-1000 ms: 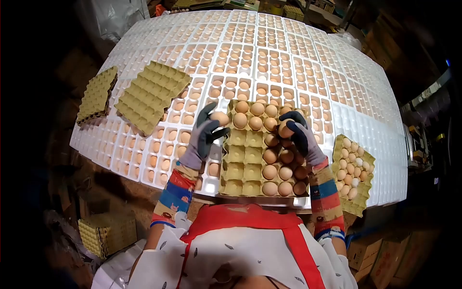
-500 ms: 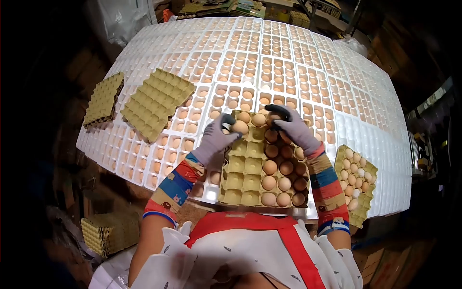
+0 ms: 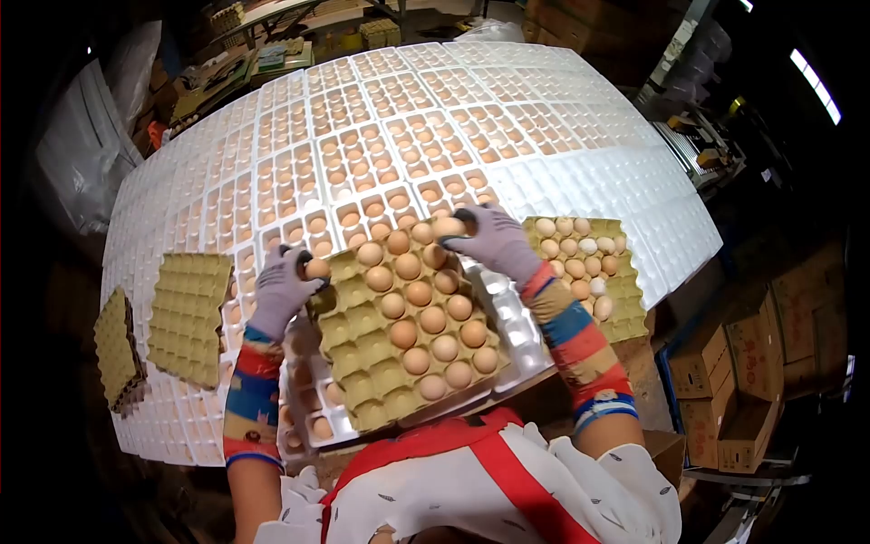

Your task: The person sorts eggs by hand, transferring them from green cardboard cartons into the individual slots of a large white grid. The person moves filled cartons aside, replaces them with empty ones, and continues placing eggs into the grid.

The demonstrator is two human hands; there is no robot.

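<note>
My left hand point(image 3: 285, 288), in a grey glove with dark fingertips, pinches an egg point(image 3: 317, 268) by the back left corner of a pulp egg tray point(image 3: 349, 372). My right hand point(image 3: 497, 241), gloved alike, grips another egg point(image 3: 448, 227) over the tray's back right corner. Brown eggs point(image 3: 432, 319) fill the tray's right-hand columns and part of its back; cups on its left are bare. The tray lies slanted in front of me, on top of white plastic egg trays point(image 3: 313, 399).
White trays of eggs point(image 3: 358, 154) cover the table. At right stands a partly filled pulp tray point(image 3: 625, 304); bare white trays point(image 3: 580, 190) lie behind it. Pulp trays point(image 3: 188, 313) and a smaller stack point(image 3: 116, 349) sit at left. Cardboard boxes point(image 3: 725, 399) stand at lower right.
My view has turned to the right, so the table and trays appear shifted and tilted. My hands have spread apart, the left out to the tray's corner, each with an egg.
</note>
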